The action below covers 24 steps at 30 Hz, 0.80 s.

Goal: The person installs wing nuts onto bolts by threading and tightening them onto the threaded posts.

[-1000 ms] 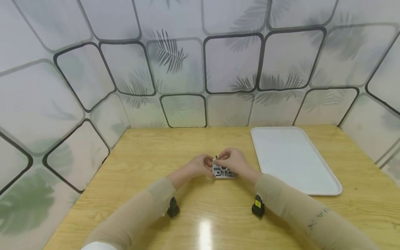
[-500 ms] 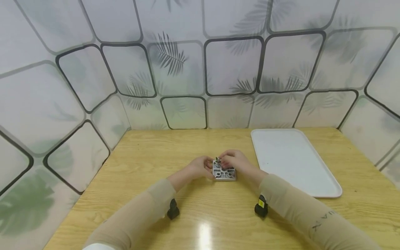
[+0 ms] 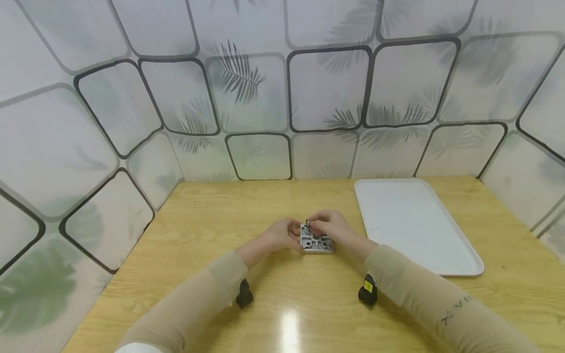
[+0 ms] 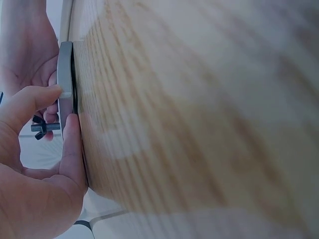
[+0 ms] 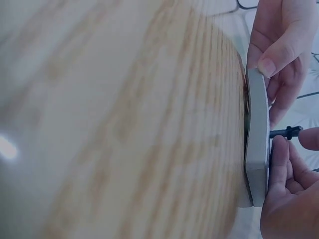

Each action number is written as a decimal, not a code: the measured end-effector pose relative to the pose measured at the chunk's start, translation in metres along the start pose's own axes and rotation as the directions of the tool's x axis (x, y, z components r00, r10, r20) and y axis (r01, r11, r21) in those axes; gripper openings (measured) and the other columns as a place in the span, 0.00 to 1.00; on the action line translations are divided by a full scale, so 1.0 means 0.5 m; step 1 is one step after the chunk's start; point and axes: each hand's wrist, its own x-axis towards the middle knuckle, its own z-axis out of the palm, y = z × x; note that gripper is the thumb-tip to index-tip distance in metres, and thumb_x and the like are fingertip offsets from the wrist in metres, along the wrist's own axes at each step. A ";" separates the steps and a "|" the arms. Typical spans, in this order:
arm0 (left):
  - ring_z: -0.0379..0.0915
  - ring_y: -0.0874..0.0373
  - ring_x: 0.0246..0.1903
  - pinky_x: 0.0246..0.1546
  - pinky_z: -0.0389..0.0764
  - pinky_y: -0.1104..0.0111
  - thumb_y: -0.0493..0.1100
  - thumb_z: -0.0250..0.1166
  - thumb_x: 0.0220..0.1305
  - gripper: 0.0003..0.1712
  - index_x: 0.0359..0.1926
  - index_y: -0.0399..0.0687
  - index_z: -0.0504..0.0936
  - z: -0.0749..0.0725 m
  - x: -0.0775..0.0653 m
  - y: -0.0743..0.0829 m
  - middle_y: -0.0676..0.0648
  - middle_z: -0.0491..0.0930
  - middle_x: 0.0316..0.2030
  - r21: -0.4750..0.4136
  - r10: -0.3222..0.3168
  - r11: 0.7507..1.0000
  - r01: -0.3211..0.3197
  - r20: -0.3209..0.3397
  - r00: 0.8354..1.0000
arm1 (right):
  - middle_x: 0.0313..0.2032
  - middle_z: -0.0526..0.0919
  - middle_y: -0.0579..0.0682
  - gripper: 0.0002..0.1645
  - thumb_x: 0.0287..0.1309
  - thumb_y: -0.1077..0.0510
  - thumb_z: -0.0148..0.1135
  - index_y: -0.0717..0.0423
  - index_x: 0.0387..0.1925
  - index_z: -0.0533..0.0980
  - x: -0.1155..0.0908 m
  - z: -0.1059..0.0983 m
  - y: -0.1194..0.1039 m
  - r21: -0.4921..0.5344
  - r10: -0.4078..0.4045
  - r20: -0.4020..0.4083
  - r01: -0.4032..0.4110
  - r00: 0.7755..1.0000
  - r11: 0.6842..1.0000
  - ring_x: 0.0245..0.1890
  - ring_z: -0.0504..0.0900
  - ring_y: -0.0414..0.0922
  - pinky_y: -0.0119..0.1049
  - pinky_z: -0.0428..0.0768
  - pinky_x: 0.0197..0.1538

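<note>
A square silver metal plate (image 3: pixel 317 244) with recessed round bosses lies on the table between both hands. At its far left corner a dark bolt (image 4: pixel 54 127) stands up from it, carrying a black wing nut (image 4: pixel 41 127). My left hand (image 3: pixel 282 234) grips the plate's left side, thumb on the upper edge and a finger low on its side (image 4: pixel 72 134). My right hand (image 3: pixel 332 228) reaches over the far right part of the plate, its curled fingers and thumb (image 5: pixel 310 138) at the wing nut. Part of the plate is hidden under the right hand.
A white tray (image 3: pixel 410 225) lies on the wooden table (image 3: pixel 229 206) to the right of the right hand. Patterned fabric walls (image 3: pixel 326 93) border the back and sides. Black wrist cameras hang below both sleeves.
The right hand's fingers have drawn back slightly to the right, uncovering more of the plate and the wing nut. The left hand and the plate have stayed in place.
</note>
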 end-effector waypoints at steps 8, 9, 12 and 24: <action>0.80 0.54 0.48 0.56 0.82 0.64 0.29 0.79 0.52 0.45 0.71 0.35 0.72 -0.003 0.002 0.005 0.41 0.81 0.53 -0.006 -0.010 1.000 0.010 0.003 1.000 | 0.54 0.88 0.65 0.20 0.72 0.61 0.61 0.70 0.58 0.81 0.005 -0.001 0.001 -0.036 0.002 0.006 -0.002 1.000 0.999 0.41 0.87 0.40 0.34 0.86 0.50; 0.80 0.54 0.48 0.56 0.83 0.64 0.29 0.79 0.52 0.45 0.71 0.35 0.72 -0.002 0.002 0.005 0.41 0.81 0.53 -0.007 -0.010 1.000 0.010 0.003 1.000 | 0.53 0.88 0.65 0.20 0.72 0.60 0.62 0.69 0.58 0.81 0.004 -0.001 0.001 -0.046 0.001 0.005 0.000 1.000 0.999 0.43 0.87 0.42 0.36 0.86 0.51; 0.80 0.54 0.48 0.55 0.83 0.65 0.29 0.79 0.52 0.45 0.71 0.35 0.72 -0.002 0.002 0.005 0.41 0.81 0.53 -0.007 -0.011 1.000 0.011 0.003 1.000 | 0.53 0.88 0.63 0.20 0.70 0.59 0.64 0.67 0.58 0.82 0.002 -0.001 0.001 -0.071 0.002 -0.002 -0.002 1.000 0.997 0.48 0.87 0.48 0.42 0.84 0.56; 0.80 0.54 0.47 0.55 0.82 0.65 0.29 0.79 0.52 0.45 0.72 0.36 0.72 -0.003 0.003 0.006 0.41 0.81 0.53 -0.005 -0.014 1.000 0.014 0.007 1.000 | 0.44 0.89 0.58 0.15 0.65 0.61 0.70 0.64 0.51 0.84 0.009 0.012 0.006 -0.085 0.027 -0.088 -0.035 0.996 0.996 0.44 0.84 0.46 0.30 0.77 0.45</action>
